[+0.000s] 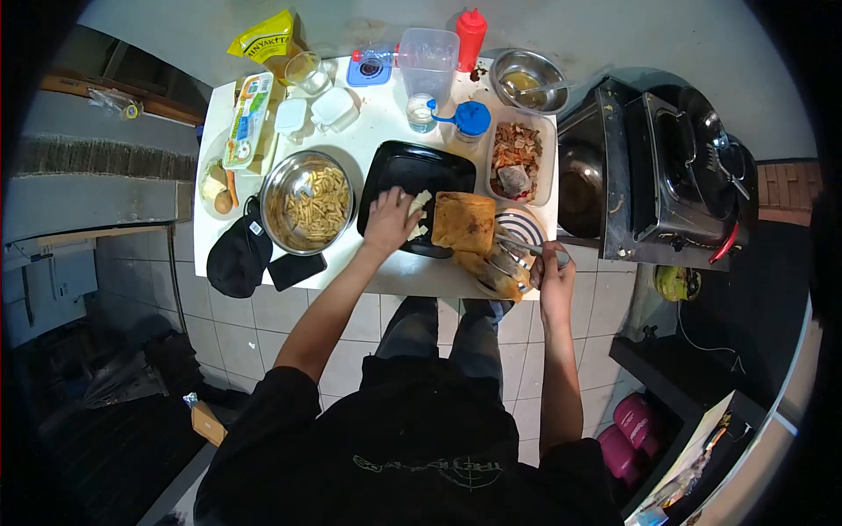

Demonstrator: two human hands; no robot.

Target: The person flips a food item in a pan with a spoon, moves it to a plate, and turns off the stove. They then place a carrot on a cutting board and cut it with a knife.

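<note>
My left hand (392, 221) lies over the black tray (375, 162), fingers spread, its thumb side against small white pieces (421, 202). Whether it pinches any of them is hard to see. In my right hand (554, 273) is a metal utensil with a grey handle (545, 252); its working end lies over the striped plate (524, 221) and is not clear. A browned square slab that looks like bread (463, 221) overlaps the tray's right edge. Crumpled clear plastic (500, 270) with something brownish inside covers part of the plate.
Left of the tray stand a steel bowl of pale strips (316, 206), a black cap (237, 254) and a dark phone-like slab (296, 270). Behind are a blue-lidded jar (471, 121), a tub of reddish-brown food (517, 158) and a red squeeze bottle (471, 42). A stove (667, 167) adjoins on the right.
</note>
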